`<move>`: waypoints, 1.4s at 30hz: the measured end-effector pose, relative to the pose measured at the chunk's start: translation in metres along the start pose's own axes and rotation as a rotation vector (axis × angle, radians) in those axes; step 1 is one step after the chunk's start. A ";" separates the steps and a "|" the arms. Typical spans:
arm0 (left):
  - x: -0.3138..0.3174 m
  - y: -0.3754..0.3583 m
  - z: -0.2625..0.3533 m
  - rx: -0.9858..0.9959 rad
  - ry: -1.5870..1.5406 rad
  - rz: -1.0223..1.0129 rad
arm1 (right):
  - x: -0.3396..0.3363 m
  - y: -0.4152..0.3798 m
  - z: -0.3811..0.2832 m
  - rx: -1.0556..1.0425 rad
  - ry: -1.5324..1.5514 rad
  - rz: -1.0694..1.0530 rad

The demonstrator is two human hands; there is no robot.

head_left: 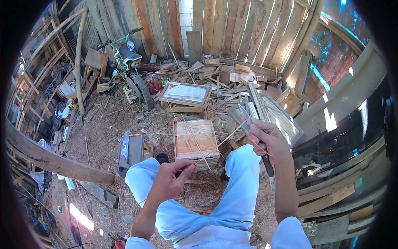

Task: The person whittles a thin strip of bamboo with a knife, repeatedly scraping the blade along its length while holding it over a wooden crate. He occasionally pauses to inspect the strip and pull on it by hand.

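My right hand (269,140) is closed round a knife, its blade (244,113) pointing up and left and its dark handle (268,165) hanging below the palm. A thin pale strip (229,137) runs from the fingers of my left hand (178,176), which are pinched on its lower end, up to the knife blade. Between my knees stands a wooden box (195,139) with thin strips lying across its top. Both hands are above my thighs, apart from each other.
Left of the box lies a saw (124,151) on a small bench. Behind it is a framed panel (185,92), with a pile of wood scraps (232,79) beyond. A bicycle (132,66) stands at the back left, and a wooden beam (58,159) crosses the left side.
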State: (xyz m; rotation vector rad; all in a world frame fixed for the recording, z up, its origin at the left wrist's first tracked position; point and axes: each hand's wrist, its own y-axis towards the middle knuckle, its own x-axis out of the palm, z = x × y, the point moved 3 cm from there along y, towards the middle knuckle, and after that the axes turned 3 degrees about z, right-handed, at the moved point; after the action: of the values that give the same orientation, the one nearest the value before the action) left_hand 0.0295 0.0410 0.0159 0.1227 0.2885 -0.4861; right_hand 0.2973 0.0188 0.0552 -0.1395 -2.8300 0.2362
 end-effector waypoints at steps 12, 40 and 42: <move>-0.002 0.004 0.001 0.054 0.101 0.166 | 0.005 -0.010 0.012 -0.032 -0.096 0.121; 0.006 0.003 0.013 0.215 0.247 0.270 | 0.009 -0.015 0.007 -0.022 -0.026 0.061; 0.010 0.007 0.020 0.249 0.225 0.277 | 0.028 -0.018 0.020 0.027 0.008 0.019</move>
State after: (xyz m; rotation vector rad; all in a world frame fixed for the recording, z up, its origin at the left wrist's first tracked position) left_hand 0.0464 0.0389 0.0322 0.4561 0.4231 -0.2306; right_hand 0.2629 0.0013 0.0472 -0.1613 -2.8175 0.2768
